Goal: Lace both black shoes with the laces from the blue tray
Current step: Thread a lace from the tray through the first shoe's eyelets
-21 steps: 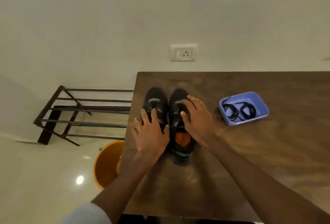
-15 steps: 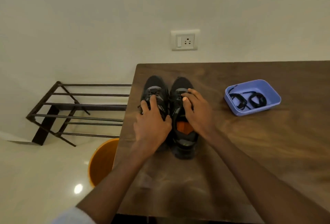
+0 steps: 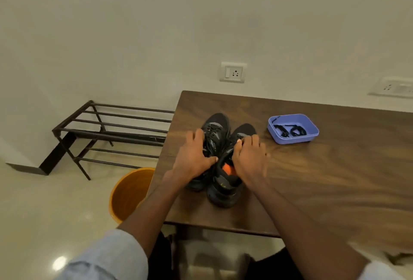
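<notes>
Two black shoes stand side by side near the left end of the wooden table. My left hand grips the left shoe across its middle, thumb on the inner side. My right hand holds the right shoe at its opening, fingers curled over the upper; an orange insole shows between my hands. The right shoe's heel sits nearer to me than the left one's. To the right, a blue tray holds coiled black laces.
An orange bucket stands on the floor by the table's left edge. Behind it a dark metal rack leans at the wall. A wall socket is above the table's far edge.
My hands went from lying flat on the shoes to gripping them. The right shoe now sits closer to me than the left. The camera view has shifted and tilted.
</notes>
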Tool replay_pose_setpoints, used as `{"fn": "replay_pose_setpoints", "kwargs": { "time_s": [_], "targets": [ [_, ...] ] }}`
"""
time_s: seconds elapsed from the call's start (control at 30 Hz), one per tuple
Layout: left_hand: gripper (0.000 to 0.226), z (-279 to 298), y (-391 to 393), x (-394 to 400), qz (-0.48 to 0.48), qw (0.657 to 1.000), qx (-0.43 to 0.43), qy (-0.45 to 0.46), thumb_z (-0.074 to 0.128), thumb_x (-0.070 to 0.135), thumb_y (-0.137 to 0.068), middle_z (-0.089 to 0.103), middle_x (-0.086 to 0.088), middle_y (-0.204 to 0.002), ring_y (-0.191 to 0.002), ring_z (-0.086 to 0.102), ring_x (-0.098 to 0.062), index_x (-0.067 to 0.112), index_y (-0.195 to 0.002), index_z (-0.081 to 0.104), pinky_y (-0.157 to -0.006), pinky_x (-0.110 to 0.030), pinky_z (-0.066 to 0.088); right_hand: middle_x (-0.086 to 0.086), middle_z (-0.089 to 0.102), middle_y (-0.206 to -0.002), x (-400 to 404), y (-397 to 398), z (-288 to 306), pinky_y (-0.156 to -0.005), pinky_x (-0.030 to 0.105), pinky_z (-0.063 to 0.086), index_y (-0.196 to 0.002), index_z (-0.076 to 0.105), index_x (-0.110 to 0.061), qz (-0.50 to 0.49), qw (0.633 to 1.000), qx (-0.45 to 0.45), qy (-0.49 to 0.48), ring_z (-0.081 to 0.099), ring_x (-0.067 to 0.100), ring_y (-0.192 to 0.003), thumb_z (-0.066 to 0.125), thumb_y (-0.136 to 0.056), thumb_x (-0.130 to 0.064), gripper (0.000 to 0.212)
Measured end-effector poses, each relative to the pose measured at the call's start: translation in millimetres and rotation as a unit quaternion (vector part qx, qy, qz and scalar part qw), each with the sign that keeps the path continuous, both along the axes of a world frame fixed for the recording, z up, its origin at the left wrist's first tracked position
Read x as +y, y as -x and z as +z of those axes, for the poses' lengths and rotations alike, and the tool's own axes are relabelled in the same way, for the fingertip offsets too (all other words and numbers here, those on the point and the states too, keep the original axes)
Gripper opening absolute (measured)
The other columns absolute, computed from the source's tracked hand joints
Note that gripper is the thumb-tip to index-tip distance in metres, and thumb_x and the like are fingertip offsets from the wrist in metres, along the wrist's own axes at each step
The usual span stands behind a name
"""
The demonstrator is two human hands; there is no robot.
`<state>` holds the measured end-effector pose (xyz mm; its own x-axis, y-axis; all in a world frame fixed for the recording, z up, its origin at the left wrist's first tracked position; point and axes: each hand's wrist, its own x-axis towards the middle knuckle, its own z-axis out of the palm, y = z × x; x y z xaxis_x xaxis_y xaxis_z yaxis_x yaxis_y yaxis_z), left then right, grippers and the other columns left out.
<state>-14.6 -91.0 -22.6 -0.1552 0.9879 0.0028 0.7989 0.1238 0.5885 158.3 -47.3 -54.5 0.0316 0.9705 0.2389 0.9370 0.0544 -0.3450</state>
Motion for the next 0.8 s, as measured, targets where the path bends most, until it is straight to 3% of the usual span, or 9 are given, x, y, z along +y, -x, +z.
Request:
{"fn": "replay_pose_setpoints", "kwargs": {
  "time_s": [0.13,0.2,0.27,0.37,0.43,0.53,0.67,0.8],
  "targets": [
    [0.067,7.2,10.0,8.3,-0.046,0.996,0.077,-0.001,0.082,0.044,-0.081,0.056,0.000,-0.135,-0.125,0.057,-0.024,0.026,-0.133,0.046,-0.115,-0.052,0.039,0.008,0.052,-0.138,-7.4,6.6,10.4,-0.101,0.056,0.041,-0.135,0.050,-0.016,0.013,0.996,-0.073,-0.054,0.048,0.030,-0.129,0.046,-0.098,-0.026,0.039],
    [0.065,8.5,11.3,10.8,-0.037,0.993,0.111,0.008,0.077,0.040,-0.087,0.054,0.000,-0.144,-0.137,0.049,-0.025,0.027,-0.141,0.044,-0.122,-0.054,0.027,0.004,0.040,-0.156,3.2,7.5,15.8,-0.114,0.056,0.033,-0.148,0.042,-0.021,0.118,0.987,-0.087,-0.062,0.034,0.025,-0.147,0.052,-0.091,-0.019,0.058],
    [0.057,6.8,3.5,3.9,0.002,0.989,0.139,-0.043,0.069,0.035,-0.094,0.046,0.000,-0.153,-0.146,0.038,-0.023,0.027,-0.145,0.045,-0.124,-0.053,0.024,-0.003,0.029,-0.166,18.6,10.1,22.7,-0.120,0.052,0.026,-0.154,0.037,-0.027,0.241,0.965,-0.089,-0.060,0.020,0.021,-0.155,0.051,-0.091,-0.018,0.065],
    [0.031,0.0,-17.8,-9.8,0.113,0.970,0.118,-0.179,0.050,0.042,-0.103,0.051,-0.001,-0.135,-0.127,0.048,-0.020,0.027,-0.130,0.055,-0.108,-0.042,0.040,-0.010,0.021,-0.170,51.7,17.0,29.0,-0.120,0.049,0.026,-0.156,0.033,-0.037,0.381,0.919,-0.099,-0.009,0.012,0.018,-0.158,0.043,-0.099,-0.029,0.059],
    [0.029,-4.1,-30.2,-20.9,0.150,0.963,0.075,-0.211,0.046,0.051,-0.104,0.052,0.001,-0.122,-0.114,0.049,-0.018,0.028,-0.117,0.059,-0.098,-0.040,0.040,-0.012,0.019,-0.170,68.6,20.8,30.6,-0.118,0.050,0.029,-0.157,0.030,-0.042,0.421,0.900,-0.090,0.061,0.014,0.018,-0.158,0.042,-0.102,-0.038,0.056],
    [0.037,-16.0,-48.8,-46.4,0.196,0.945,0.057,-0.254,0.051,0.059,-0.100,0.052,-0.003,-0.124,-0.112,0.048,-0.021,0.026,-0.116,0.060,-0.091,-0.041,0.039,-0.013,0.036,-0.163,87.2,22.1,32.8,-0.116,0.054,0.036,-0.153,0.036,-0.044,0.411,0.898,-0.052,0.148,0.027,0.015,-0.152,0.050,-0.102,-0.045,0.053],
    [0.072,-44.0,-64.4,-62.6,0.123,0.970,0.129,-0.166,0.051,0.086,-0.082,0.041,-0.002,-0.135,-0.115,0.044,-0.023,0.031,-0.128,0.054,-0.090,-0.044,0.045,-0.013,0.049,-0.149,89.9,26.6,28.6,-0.107,0.059,0.040,-0.144,0.043,-0.043,0.353,0.926,-0.097,0.095,0.038,0.020,-0.142,0.048,-0.097,-0.062,0.050],
    [0.063,-46.4,-39.7,-48.0,0.172,0.959,0.156,-0.163,0.071,0.071,-0.079,0.037,-0.004,-0.142,-0.123,0.041,-0.026,0.033,-0.128,0.055,-0.095,-0.047,0.041,-0.006,0.050,-0.143,88.9,31.1,31.6,-0.107,0.057,0.036,-0.141,0.048,-0.038,0.266,0.951,-0.118,0.105,0.042,0.028,-0.135,0.049,-0.095,-0.065,0.053]
  ]
}}
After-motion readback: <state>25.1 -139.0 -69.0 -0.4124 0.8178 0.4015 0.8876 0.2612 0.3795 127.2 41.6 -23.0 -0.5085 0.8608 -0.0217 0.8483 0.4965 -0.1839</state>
